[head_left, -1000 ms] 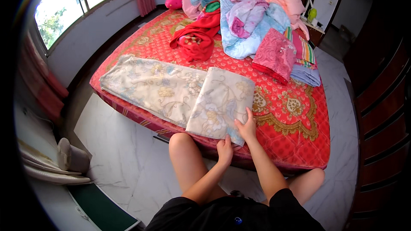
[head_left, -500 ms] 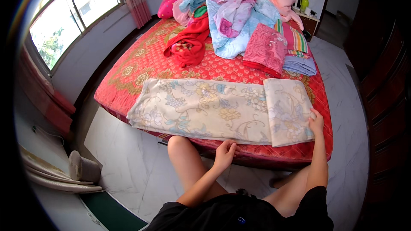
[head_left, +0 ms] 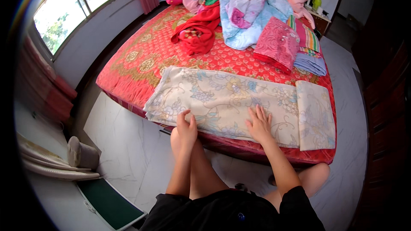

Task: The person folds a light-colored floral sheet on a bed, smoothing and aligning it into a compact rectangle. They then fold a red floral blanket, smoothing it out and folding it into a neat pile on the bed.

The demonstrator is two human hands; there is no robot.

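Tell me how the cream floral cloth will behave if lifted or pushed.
The cream floral cloth is probably floppy: it lies flat on the red bed with a soft, uneven left edge. Lifted by one end, it would likely sag, being long. The folded section at its right might flop open, since nothing visible pins it down.

The cream cloth [head_left: 214, 98] bore blue and yellow flowers with curling brown stems. From it, plain red cloth [head_left: 207, 30] showed at eleven o'clock, pale-blue quilt [head_left: 235, 38] at twelve, pink swirl-patterned cloth [head_left: 277, 38] at one. The red mattress [head_left: 128, 72] carried gold medallions.
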